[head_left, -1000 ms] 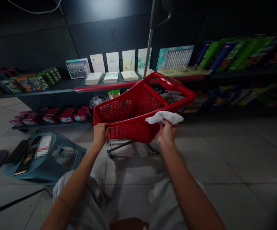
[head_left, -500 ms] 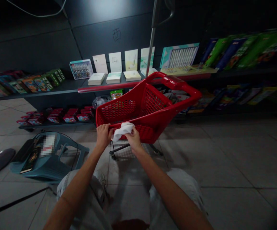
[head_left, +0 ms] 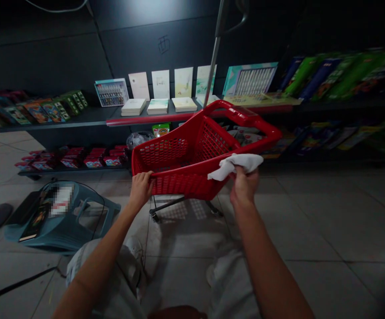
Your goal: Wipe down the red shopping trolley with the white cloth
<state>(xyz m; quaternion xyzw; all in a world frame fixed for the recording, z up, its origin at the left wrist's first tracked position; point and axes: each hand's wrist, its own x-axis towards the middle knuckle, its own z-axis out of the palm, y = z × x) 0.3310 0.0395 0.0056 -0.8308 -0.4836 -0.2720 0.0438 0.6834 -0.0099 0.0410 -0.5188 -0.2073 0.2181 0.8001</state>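
In front of me stands a red plastic shopping cart (head_left: pixel 192 173) on a dark wheeled frame, its handle end to the right. My left hand (head_left: pixel 141 188) grips the near rim at the cart's left corner, fingers curled over the edge. A crumpled white cloth (head_left: pixel 241 165) is in my right hand (head_left: pixel 245 186), held at the near side of the cart below the handle. Whether the cloth touches the red plastic I cannot tell. The thumb and fingers of that hand are partly hidden by the cloth.
A dark shelf (head_left: pixel 89 118) behind the cart bears books (head_left: pixel 159 106), boxed pen sets (head_left: pixel 112 93) and green and blue packets (head_left: pixel 332 77). Red packs (head_left: pixel 94 158) fill the lower shelf. A blue-grey plastic stool (head_left: pixel 76 226) stands at my left, and a metal pole (head_left: pixel 212 68) rises behind the cart.
My right hand has moved right along the cart's near side with the white cloth, from beside my left hand to below the handle. The left hand stays on the rim.
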